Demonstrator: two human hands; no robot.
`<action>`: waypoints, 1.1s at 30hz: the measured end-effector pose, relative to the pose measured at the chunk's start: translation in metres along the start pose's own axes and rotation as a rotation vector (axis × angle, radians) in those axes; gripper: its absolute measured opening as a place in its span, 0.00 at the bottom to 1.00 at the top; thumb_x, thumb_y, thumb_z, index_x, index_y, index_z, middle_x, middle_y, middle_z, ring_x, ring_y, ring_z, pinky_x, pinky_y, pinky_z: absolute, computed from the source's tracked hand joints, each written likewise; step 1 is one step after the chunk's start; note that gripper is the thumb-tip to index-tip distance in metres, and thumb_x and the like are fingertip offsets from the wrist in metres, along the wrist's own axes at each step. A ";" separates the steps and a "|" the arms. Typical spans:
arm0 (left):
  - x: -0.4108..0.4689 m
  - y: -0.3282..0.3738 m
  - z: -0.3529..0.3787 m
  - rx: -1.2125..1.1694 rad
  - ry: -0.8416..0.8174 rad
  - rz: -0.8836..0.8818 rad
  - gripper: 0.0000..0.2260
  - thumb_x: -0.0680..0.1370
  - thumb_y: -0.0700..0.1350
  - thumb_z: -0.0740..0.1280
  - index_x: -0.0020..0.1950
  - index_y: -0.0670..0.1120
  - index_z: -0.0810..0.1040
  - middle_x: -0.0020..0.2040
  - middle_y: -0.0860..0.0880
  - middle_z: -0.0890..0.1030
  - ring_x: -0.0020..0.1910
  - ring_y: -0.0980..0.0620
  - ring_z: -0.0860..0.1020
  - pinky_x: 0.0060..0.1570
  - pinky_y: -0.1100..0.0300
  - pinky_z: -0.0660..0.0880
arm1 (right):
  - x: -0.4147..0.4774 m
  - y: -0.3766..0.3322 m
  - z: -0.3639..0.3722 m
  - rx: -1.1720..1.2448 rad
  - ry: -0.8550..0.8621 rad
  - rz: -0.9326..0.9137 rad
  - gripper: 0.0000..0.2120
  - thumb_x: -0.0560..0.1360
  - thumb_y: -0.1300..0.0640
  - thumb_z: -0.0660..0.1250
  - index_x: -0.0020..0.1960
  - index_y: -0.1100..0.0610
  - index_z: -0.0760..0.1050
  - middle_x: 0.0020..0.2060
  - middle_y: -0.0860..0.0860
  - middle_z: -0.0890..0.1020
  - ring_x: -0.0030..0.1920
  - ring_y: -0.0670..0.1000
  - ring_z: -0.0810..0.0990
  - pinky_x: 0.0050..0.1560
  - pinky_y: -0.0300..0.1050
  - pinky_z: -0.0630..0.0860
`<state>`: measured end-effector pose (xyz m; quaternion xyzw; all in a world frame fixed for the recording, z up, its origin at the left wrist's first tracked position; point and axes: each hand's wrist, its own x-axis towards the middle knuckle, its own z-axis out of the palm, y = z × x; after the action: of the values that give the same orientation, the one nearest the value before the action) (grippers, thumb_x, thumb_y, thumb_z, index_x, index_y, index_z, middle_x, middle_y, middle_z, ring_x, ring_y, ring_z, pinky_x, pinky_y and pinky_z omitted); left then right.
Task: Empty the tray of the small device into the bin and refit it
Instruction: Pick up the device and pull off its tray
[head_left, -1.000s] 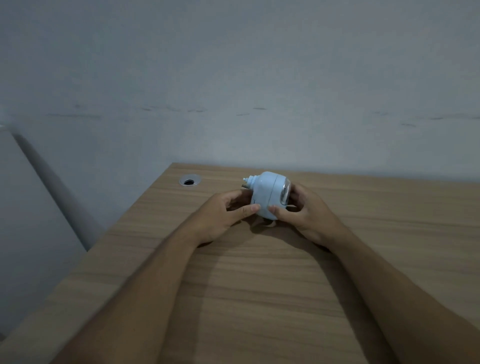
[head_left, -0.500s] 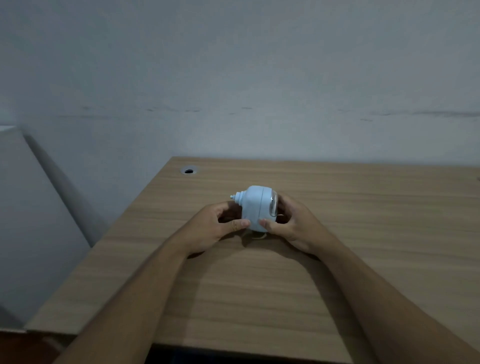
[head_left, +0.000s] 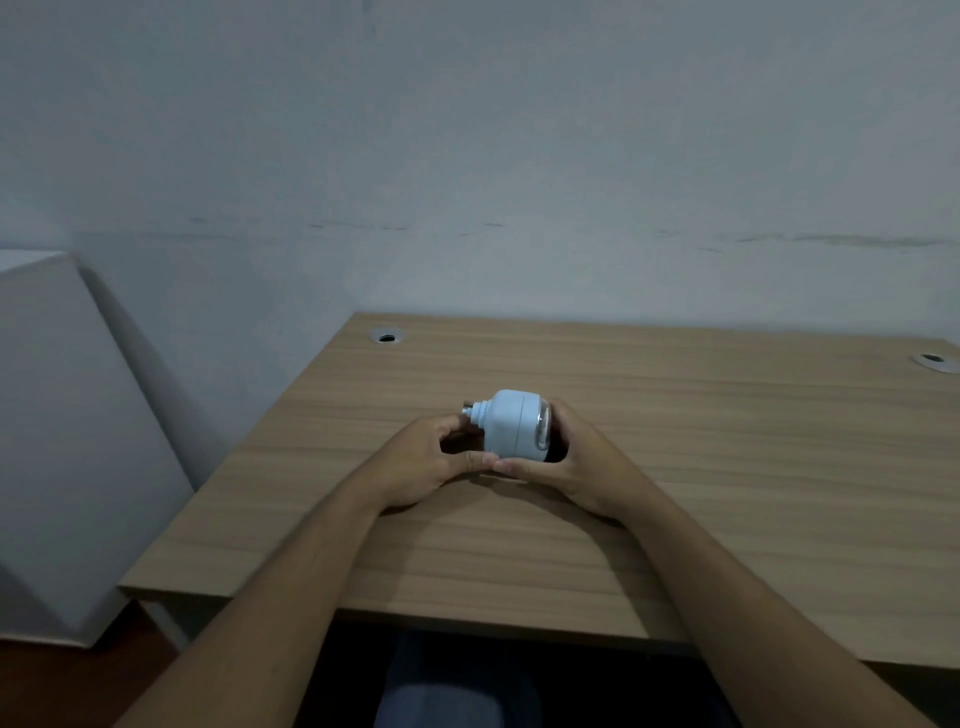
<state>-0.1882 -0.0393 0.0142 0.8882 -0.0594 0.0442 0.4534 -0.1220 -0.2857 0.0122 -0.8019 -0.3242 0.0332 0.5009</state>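
Note:
A small pale blue device lies on its side just above the wooden desk, its narrow nozzle end pointing left and a clear tray part on its right end. My left hand curls around the nozzle end with the thumb under the body. My right hand grips the right end, fingers behind and thumb beneath the clear part. No bin is in view.
Cable holes sit at the desk's back left and far right. A grey wall runs behind the desk. A white box-like object stands on the floor to the left. My legs show below the desk's near edge.
The view has pulled back and tilted down, so the desk's near edge and floor show. Both hands keep holding the device, now a little nearer to me.

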 end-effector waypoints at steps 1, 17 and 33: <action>0.000 0.000 0.000 0.001 0.003 -0.004 0.23 0.80 0.53 0.79 0.75 0.54 0.83 0.67 0.62 0.87 0.67 0.68 0.83 0.71 0.64 0.76 | 0.000 0.001 0.000 0.002 0.002 0.010 0.36 0.70 0.44 0.86 0.74 0.45 0.76 0.63 0.41 0.87 0.62 0.40 0.86 0.62 0.40 0.83; 0.004 -0.011 -0.008 0.008 0.046 0.044 0.21 0.85 0.49 0.72 0.80 0.53 0.79 0.71 0.61 0.85 0.69 0.69 0.81 0.69 0.73 0.74 | 0.006 0.009 -0.001 -0.004 0.070 0.023 0.32 0.73 0.47 0.84 0.74 0.49 0.77 0.63 0.41 0.86 0.62 0.39 0.86 0.63 0.37 0.81; -0.010 -0.028 -0.025 -0.090 0.100 -0.001 0.20 0.88 0.43 0.68 0.81 0.49 0.77 0.74 0.56 0.84 0.74 0.60 0.80 0.75 0.61 0.75 | 0.016 0.028 0.000 -0.092 0.159 0.100 0.27 0.73 0.52 0.84 0.67 0.51 0.76 0.55 0.41 0.85 0.53 0.35 0.84 0.48 0.28 0.77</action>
<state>-0.1945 -0.0026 0.0051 0.8637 -0.0382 0.0854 0.4953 -0.0957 -0.2849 -0.0061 -0.8393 -0.2439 -0.0204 0.4854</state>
